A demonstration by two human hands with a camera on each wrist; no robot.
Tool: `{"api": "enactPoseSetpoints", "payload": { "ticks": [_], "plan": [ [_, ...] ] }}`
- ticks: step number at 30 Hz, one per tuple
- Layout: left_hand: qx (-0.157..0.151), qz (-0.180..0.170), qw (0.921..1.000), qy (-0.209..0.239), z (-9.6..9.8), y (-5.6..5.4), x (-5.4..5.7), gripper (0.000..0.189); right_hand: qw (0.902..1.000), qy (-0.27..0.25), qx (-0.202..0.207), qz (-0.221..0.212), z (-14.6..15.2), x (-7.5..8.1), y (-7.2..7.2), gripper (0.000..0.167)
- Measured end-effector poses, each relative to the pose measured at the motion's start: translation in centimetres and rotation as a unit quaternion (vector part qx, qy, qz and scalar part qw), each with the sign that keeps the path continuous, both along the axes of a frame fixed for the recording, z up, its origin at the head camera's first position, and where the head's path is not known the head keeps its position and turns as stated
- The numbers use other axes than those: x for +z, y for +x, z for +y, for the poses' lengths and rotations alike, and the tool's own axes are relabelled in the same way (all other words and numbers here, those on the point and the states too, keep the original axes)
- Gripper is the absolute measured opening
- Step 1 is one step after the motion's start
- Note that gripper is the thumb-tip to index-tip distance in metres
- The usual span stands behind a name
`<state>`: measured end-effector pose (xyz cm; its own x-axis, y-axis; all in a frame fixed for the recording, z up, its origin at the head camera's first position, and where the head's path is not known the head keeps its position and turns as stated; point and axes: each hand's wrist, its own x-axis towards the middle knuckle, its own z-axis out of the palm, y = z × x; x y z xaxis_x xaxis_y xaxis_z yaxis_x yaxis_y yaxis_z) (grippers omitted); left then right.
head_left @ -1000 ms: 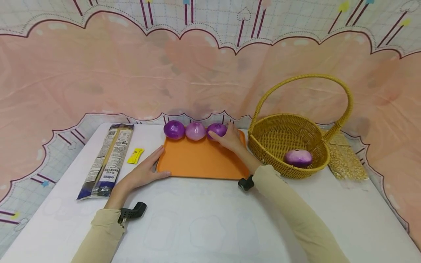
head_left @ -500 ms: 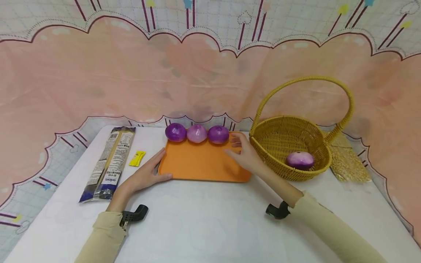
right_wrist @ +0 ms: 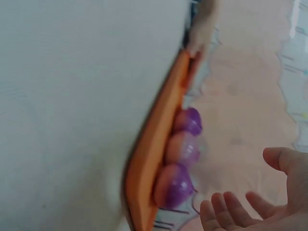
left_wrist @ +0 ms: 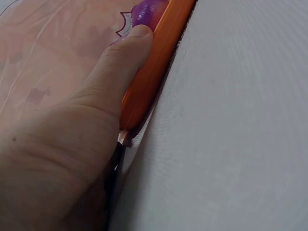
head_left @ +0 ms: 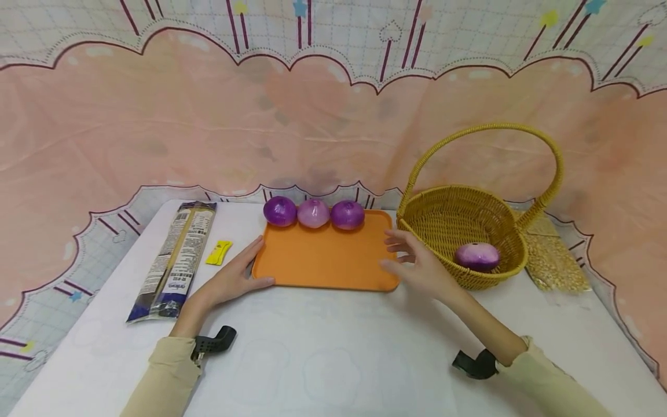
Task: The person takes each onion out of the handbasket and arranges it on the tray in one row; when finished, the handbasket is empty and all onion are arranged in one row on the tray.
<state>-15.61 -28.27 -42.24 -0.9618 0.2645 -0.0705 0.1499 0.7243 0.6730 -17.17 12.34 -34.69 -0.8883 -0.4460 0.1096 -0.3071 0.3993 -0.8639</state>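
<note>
Three shiny purple onions stand in a row along the tray's far edge: a dark left onion (head_left: 279, 211), a paler middle onion (head_left: 313, 214) and a dark right onion (head_left: 347, 215). They sit on an orange tray (head_left: 323, 260). My left hand (head_left: 231, 278) holds the tray's near left corner, thumb at the front edge and fingers along the side; the thumb (left_wrist: 120, 62) shows large in the left wrist view. My right hand (head_left: 419, 266) hovers by the tray's right edge, fingers spread and nothing in them. Another purple onion (head_left: 477, 256) lies inside the wicker basket (head_left: 443, 220).
The basket stands right of the tray, its tall handle (head_left: 484, 127) arching up. A bag of grains (head_left: 554, 260) lies behind its right side. At left are a long printed packet (head_left: 174, 260) and a small yellow packet (head_left: 219, 253). A patterned cloth (head_left: 333, 127) hangs behind the table.
My right hand has let go of the right onion and drawn back to the right and nearer. The left hand has stayed at the tray's corner.
</note>
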Motion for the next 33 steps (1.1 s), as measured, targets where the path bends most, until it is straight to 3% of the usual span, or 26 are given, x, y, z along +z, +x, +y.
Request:
{"api": "enactPoseSetpoints", "payload": {
  "ticks": [5,20,33],
  "plan": [
    [-0.002,0.001,1.0,0.002,0.2,0.0,0.1,0.103,0.9997,0.006,-0.022,0.012,2.3,1.2,0.1,0.04],
    [0.0,0.0,1.0,0.001,0.2,-0.2,0.0,0.103,0.9965,0.039,-0.063,0.037,6.8,2.5,0.0,0.041],
    [-0.002,0.001,1.0,0.002,0.0,-0.3,0.0,0.102,0.9956,0.028,-0.088,-0.015,8.3,1.6,-0.8,0.047]
  ]
}}
